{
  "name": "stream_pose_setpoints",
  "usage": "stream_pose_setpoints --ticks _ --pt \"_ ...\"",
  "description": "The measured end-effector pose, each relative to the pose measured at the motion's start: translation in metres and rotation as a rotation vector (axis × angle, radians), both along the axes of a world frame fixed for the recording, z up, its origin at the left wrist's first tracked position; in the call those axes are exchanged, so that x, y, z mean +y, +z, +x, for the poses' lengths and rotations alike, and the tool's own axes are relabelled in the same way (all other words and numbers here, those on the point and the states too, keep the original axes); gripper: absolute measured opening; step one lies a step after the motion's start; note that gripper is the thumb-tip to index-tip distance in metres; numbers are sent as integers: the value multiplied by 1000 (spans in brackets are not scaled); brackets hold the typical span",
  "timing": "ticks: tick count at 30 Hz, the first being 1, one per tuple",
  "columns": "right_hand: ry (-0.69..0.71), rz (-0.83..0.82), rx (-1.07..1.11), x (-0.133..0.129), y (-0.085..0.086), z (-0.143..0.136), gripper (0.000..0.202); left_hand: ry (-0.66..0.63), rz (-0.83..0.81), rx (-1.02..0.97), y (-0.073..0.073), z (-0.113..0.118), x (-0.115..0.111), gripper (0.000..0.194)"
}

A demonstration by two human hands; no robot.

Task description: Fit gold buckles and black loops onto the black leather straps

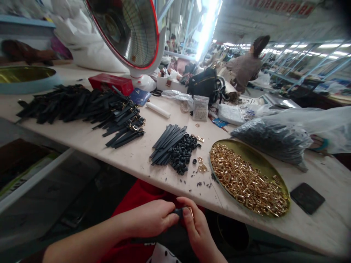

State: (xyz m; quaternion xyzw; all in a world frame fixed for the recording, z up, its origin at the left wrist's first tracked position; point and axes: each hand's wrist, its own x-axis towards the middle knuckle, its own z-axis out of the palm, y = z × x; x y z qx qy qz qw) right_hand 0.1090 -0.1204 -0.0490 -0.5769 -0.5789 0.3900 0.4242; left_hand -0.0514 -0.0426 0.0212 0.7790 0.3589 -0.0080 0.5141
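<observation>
Below the table's front edge, my left hand point(153, 218) pinches one end of a dark strap point(178, 212). My right hand point(195, 226) is closed on the strap's other side, where a gold buckle point(191, 211) shows between thumb and fingers. Beyond my hands on the table lie a stack of dark straps point(166, 144) and a heap of small black loops point(184, 151). To their right, a round tray point(256, 153) holds many gold buckles point(244, 179). A large pile of dark straps with buckles point(82, 106) spreads over the left side.
A red-rimmed heater point(128, 33) stands at the back beside a red box point(111, 83). A white roll point(158, 110), a black bag point(204, 86), a plastic bag of dark pieces point(274, 137) and a black pad point(307, 197) lie around. A person point(244, 69) is in the background.
</observation>
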Motion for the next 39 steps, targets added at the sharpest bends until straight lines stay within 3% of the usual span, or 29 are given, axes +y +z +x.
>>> stream_pose_setpoints --ticks 4,6,8,10,12,15,20,23,26,30,33,34,37,39 --pt "47 84 -5 11 -1 -15 25 -1 73 15 -8 -4 -3 29" --pt "56 83 -2 25 -2 -19 29 14 170 39 -15 -9 10 29" --pt "-5 73 22 42 -2 -19 38 105 385 112 -20 -20 38 27" --pt "-123 81 49 60 -1 -15 44 302 666 286 -21 -35 77 27" --pt "-212 100 48 74 -3 -8 43 424 764 361 -20 -50 119 29" --pt "-236 94 11 84 -16 1 37 544 877 408 -19 -61 166 32" --pt "-242 98 -34 89 -40 12 28 409 854 361 -37 -30 193 23" --pt "-171 66 -46 90 -41 16 26 382 773 350 -51 -12 201 16" --pt "-219 60 -17 89 -37 15 24 447 713 331 -56 -9 211 17" --pt "-245 39 0 88 -32 13 25 526 623 220 -40 -16 204 19" --pt "-251 -44 97 91 -23 15 30 523 465 86 -18 -17 171 22" --pt "-243 -83 174 93 -18 15 33 513 349 12 -10 -16 155 22" --pt "-212 -165 532 99 3 16 43 514 -288 -278 4 -12 105 19" --pt "-294 -170 783 101 17 18 39 488 -531 -317 6 -11 80 21"
